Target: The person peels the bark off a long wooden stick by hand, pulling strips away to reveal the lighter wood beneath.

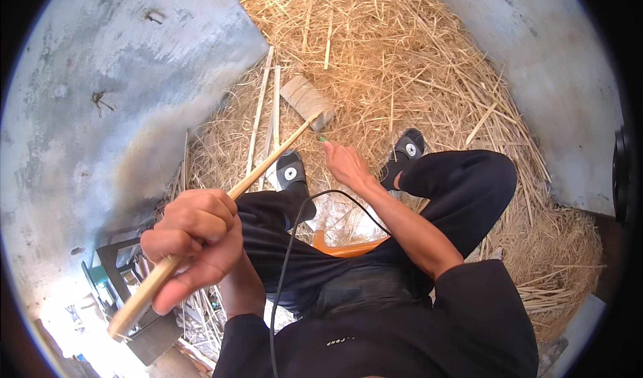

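Note:
My left hand (194, 241) is wrapped round a long pale wooden stick (264, 166). The stick slants away from me, its thick end poking out below the fist and its tapered tip over a wooden block (298, 95) on the floor. Past my shoes, my right hand (347, 165) is closed, just to the right of the block. A small green bit shows at its fingertips; what it belongs to is too small to make out.
Shavings and thin strips (382, 50) cover the floor. Loose slats (261, 113) lie left of the block. Blue-grey walls (161, 50) rise on both sides. I sit on something orange (348, 249), my shoes (408, 147) flat among the shavings. A black cable (289, 244) loops across my lap.

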`<state>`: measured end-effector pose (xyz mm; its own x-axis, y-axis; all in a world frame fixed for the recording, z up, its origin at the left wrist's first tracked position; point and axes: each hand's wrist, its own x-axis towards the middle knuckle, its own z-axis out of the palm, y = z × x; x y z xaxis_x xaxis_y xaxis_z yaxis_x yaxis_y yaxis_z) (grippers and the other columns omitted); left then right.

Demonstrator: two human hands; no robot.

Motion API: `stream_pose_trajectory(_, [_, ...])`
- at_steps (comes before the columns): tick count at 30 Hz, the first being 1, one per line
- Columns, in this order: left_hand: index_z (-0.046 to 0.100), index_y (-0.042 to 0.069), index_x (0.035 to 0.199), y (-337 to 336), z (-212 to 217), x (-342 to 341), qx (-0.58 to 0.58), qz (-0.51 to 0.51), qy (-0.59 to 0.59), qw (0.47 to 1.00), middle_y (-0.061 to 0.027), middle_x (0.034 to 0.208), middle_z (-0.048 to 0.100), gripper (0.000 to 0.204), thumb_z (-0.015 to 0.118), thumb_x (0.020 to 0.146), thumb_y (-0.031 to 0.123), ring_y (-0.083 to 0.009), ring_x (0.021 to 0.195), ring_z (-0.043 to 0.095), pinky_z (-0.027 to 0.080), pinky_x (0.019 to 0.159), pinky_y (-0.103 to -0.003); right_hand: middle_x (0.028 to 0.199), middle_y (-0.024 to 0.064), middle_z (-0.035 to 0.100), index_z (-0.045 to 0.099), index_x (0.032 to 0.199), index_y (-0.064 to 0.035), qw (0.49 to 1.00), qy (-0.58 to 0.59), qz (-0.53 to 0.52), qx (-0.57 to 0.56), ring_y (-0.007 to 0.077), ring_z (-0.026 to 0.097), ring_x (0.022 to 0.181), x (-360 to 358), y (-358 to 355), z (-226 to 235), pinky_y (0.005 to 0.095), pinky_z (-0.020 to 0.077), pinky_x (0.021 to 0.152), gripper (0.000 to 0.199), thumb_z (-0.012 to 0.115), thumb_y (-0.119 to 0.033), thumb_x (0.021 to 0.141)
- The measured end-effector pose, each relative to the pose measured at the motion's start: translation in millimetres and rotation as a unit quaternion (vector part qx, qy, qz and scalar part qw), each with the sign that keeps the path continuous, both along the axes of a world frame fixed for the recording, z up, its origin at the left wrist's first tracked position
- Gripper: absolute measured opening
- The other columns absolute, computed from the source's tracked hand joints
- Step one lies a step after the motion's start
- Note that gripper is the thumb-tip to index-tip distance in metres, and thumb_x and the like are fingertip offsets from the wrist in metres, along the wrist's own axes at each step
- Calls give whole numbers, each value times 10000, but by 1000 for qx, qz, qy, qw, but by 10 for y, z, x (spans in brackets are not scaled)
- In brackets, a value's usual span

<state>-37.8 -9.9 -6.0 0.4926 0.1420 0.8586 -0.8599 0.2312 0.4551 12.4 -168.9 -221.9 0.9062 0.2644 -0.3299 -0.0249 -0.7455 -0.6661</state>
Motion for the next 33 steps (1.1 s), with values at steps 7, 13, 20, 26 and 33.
stream_pose_trajectory(7, [319,80,704,264,-7,46,-16,-13,20,1000,-15,457,324,604,378,827,668,-102,326,267,235,280,-237,567,223,529,503,774,-21,993,-53,5,109,402,551,551,-199,13,746,477,416,517,400,344,-341,955])
stream_pose_trajectory(13, [298,96,641,227,32,21,2,-35,25,999,-3,434,287,621,372,821,686,-92,326,263,235,276,-240,524,206,509,502,776,-35,980,-97,23,172,408,534,515,-342,163,666,485,407,501,353,379,-315,951])
stream_pose_trajectory(20, [247,109,603,249,28,0,-14,-29,35,999,4,421,274,644,351,812,708,-87,320,237,205,272,-243,555,214,558,512,794,-23,996,-71,11,50,424,574,559,-189,253,503,494,455,528,365,375,-322,951])
stream_pose_trajectory(26, [275,102,589,99,30,50,-10,-68,48,996,5,413,275,683,350,774,755,-91,312,224,189,280,-252,698,257,608,556,859,1,992,-120,-30,-3,429,609,686,6,190,73,535,468,650,450,332,-378,951])
stream_pose_trajectory(33, [284,94,603,108,25,48,-13,-53,61,997,3,413,284,681,376,773,747,-79,329,215,170,303,-245,922,287,612,601,989,-5,994,-57,-58,-69,437,602,867,505,296,-846,523,475,716,502,313,-413,941])
